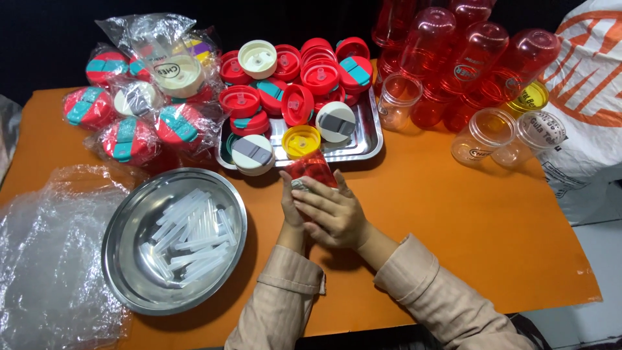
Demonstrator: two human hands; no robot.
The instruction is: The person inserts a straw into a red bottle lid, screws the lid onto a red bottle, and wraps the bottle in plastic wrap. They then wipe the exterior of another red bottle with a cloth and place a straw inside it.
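A red translucent cup is gripped between both hands just in front of the steel tray, over the orange table. The right hand is wrapped over the cup's lower part, fingers pointed left across it. The left hand is pressed against the cup's left side, mostly hidden behind the right; only its fingers and wrist are seen. Both hands are closed on the cup. Beige sleeves are worn on both arms.

The tray is piled with round lids, mostly red, some with teal or grey flaps; a yellow lid sits at the tray's front edge, just behind the cup, and a white lid with a grey flap at its front left corner. Left of the tray, bagged lids in clear plastic are heaped. Front left of the tray, a round steel bowl holding clear plastic straws is seen, with crumpled clear plastic sheet further left. Right of the tray, red translucent cups are stacked on their sides, with clear cups near them and a white sack with orange print beyond.
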